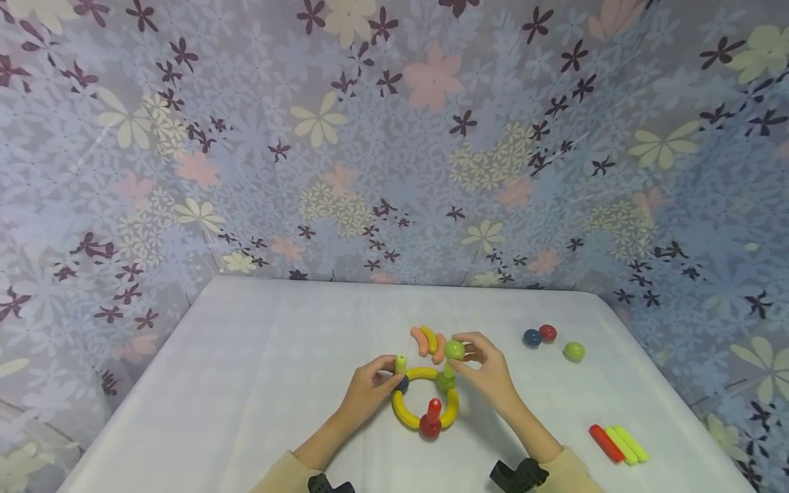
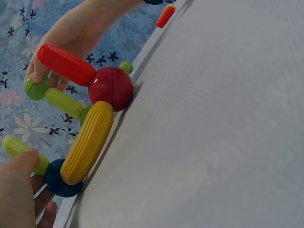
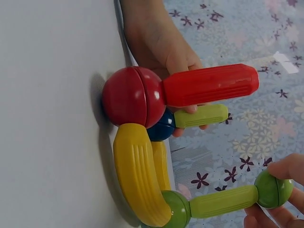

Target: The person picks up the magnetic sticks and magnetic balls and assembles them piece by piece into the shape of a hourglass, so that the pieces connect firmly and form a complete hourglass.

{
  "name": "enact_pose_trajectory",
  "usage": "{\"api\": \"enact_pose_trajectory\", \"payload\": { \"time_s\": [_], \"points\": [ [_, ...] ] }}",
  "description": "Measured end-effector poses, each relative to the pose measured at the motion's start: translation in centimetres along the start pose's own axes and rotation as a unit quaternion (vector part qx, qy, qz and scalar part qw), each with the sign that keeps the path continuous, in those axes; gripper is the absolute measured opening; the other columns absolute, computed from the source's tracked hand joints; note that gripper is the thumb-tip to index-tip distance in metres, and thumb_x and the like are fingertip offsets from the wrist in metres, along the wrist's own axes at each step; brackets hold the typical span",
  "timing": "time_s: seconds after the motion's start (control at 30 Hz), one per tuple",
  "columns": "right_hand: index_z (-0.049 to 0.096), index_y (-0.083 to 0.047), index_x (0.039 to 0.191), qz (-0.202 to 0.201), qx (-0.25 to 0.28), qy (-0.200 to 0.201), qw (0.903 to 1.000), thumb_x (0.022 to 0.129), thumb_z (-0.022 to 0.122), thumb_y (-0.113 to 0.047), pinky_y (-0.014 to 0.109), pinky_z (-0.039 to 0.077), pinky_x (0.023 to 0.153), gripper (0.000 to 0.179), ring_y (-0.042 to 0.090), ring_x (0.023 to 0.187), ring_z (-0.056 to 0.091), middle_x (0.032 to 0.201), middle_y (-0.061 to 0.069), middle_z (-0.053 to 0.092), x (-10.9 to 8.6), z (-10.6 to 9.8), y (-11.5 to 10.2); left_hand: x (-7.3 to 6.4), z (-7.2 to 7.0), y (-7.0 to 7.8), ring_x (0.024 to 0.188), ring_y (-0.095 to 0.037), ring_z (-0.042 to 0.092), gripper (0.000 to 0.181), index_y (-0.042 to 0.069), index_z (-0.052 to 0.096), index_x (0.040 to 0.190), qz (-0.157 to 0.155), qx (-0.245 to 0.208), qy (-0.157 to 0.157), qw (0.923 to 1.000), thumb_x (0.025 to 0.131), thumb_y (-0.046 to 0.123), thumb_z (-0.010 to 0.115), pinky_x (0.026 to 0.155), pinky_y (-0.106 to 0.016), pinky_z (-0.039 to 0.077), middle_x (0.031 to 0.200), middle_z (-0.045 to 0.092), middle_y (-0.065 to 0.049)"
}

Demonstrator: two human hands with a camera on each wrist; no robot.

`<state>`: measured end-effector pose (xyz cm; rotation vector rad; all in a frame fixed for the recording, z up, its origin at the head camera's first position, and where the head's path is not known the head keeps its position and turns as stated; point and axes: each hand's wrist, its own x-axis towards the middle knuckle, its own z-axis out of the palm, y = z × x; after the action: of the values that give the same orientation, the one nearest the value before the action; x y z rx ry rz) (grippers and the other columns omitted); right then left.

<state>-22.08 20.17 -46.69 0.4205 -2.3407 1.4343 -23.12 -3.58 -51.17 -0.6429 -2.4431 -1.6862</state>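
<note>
On the table stands a ring of yellow curved rods [image 1: 405, 411] joined by a red ball [image 1: 429, 427], a blue ball [image 2: 61, 179] and a green ball [image 3: 177, 209]. An upright straight rod rises from each: red [image 1: 434, 409], light green [image 1: 401, 363] and light green [image 3: 224, 201]. My left hand [image 1: 368, 392] holds the light green rod on the blue ball between thumb and fingers. With thumb and fingertips, my right hand [image 1: 491, 370] pinches another green ball [image 1: 454, 350] at the top of the other light green rod. Nothing touches the red rod's top.
Behind the ring lie orange and yellow curved rods [image 1: 429, 339]. A blue ball [image 1: 533, 337], a red ball [image 1: 548, 333] and a green ball [image 1: 574, 352] sit at back right. Nearer right are a red rod [image 1: 607, 443] and two light green rods [image 1: 621, 445]. Flowered cloth [image 1: 370, 137] hangs behind.
</note>
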Motion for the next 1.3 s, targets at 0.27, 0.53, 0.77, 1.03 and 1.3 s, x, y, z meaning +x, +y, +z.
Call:
{"api": "enact_pose_trajectory", "payload": {
  "time_s": [0.27,0.53,0.77,1.03,1.3],
  "points": [
    [0.062,-0.001,0.115,0.018,-0.006,-0.005,0.9998,0.078,0.074,0.000,0.034,0.055,0.081,0.039,0.003,0.089,0.059,0.113,0.013,0.064,0.1,-0.1,-0.2,-0.4,-0.9,2.5,0.096,-0.024,0.064,0.027,0.004,0.064,0.116,-0.007,-0.006,-0.015,0.9998,0.090,0.012,0.064,0.082,-0.025,0.052,0.102,0.071,-0.011],
    [0.059,0.007,0.115,0.026,-0.012,-0.016,0.9995,0.077,0.071,0.004,0.042,0.055,0.080,0.040,0.011,0.088,0.060,0.113,0.020,0.064,-0.1,-0.6,-3.0,-0.5,-0.9,2.6,0.095,-0.023,0.064,0.027,0.004,0.064,0.116,-0.008,-0.007,-0.013,0.9999,0.089,0.012,0.064,0.081,-0.024,0.052,0.101,0.071,-0.011],
    [0.059,0.006,0.115,0.021,-0.010,-0.023,0.9995,0.078,0.071,0.004,0.041,0.056,0.080,0.040,0.012,0.089,0.061,0.114,0.021,0.064,-0.2,-0.8,-3.7,-0.5,-0.9,2.6,0.091,-0.022,0.064,0.027,0.004,0.064,0.115,0.000,-0.004,-0.008,1.0000,0.089,0.010,0.065,0.079,-0.024,0.052,0.099,0.071,-0.012],
    [0.060,0.004,0.114,0.004,-0.005,-0.023,0.9997,0.077,0.072,0.004,0.042,0.056,0.078,0.039,0.011,0.087,0.061,0.112,0.020,0.064,-0.3,-0.7,-3.5,-0.4,-0.8,2.3,0.095,-0.025,0.064,0.028,0.003,0.065,0.116,0.003,-0.005,-0.006,1.0000,0.088,0.009,0.065,0.080,-0.025,0.052,0.099,0.071,-0.012],
    [0.059,0.002,0.117,0.012,-0.001,-0.029,0.9995,0.079,0.073,-0.001,0.042,0.056,0.081,0.041,0.008,0.091,0.060,0.114,0.016,0.064,-0.3,-0.4,-1.5,-0.5,-0.9,2.3,0.096,-0.024,0.064,0.028,0.004,0.064,0.116,0.003,-0.005,-0.010,0.9999,0.089,0.011,0.065,0.081,-0.026,0.053,0.100,0.071,-0.012]
  ]
}}
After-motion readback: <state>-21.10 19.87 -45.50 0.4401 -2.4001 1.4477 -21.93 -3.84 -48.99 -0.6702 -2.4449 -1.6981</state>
